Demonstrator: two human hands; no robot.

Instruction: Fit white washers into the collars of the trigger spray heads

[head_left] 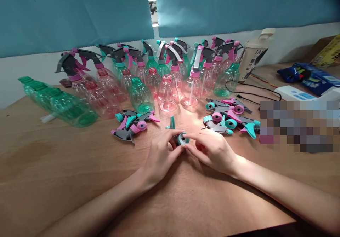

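My left hand point(162, 155) and my right hand point(212, 148) meet at the middle of the wooden table point(66, 173), both pinched on one spray trigger head point(180, 136) with a teal screw collar and a teal lever. The collar's open end faces me. The right hand's fingertips touch the collar from the right; the left hand's fingers wrap the grey body from the left. Just behind stand an open green bottle point(140, 97) and open pink bottles point(168, 94).
Loose trigger heads lie in a pile at the left point(132, 122) and another at the right point(230, 116). Several assembled spray bottles point(172, 63) stand at the back. Green bottles point(63, 102) lie stacked at the left. A cup point(253, 55), cables and boxes sit at the right.
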